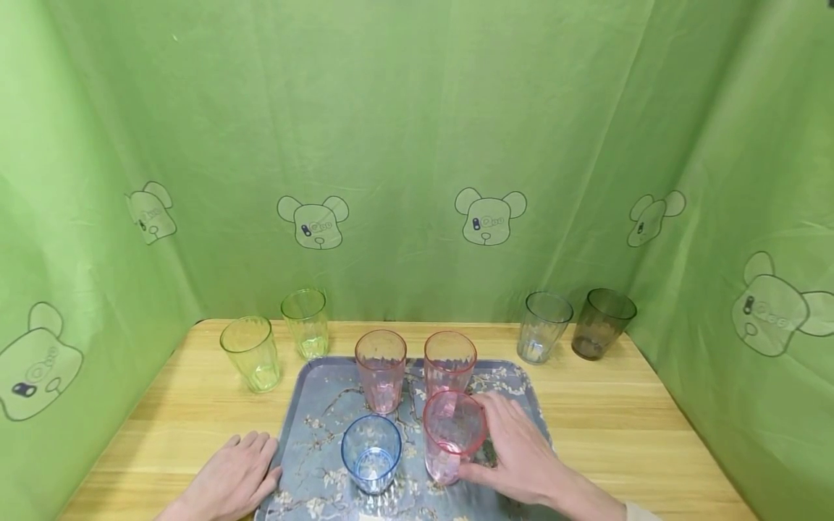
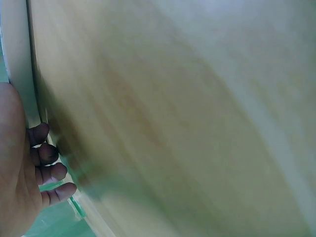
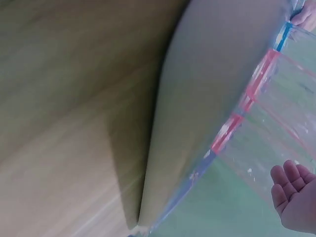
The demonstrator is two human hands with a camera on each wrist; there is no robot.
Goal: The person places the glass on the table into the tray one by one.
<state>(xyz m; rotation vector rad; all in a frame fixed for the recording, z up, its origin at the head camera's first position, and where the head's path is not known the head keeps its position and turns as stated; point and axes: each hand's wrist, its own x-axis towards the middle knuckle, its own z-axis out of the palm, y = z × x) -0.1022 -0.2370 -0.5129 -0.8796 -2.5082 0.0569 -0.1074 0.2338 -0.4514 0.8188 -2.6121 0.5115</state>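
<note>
The nearest pink cup (image 1: 449, 438) is being held by the right hand (image 1: 517, 456); the loose left hand (image 1: 233, 474) is being rested beside the tray (image 1: 309, 456).

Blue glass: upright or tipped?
Upright. In the head view, the blue glass has its rim facing up and its base down on the tray.

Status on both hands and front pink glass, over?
Left hand at left edge of tray. Right hand at front pink glass, grip unclear. Another pink glass behind it; blue glass to its left.
</note>
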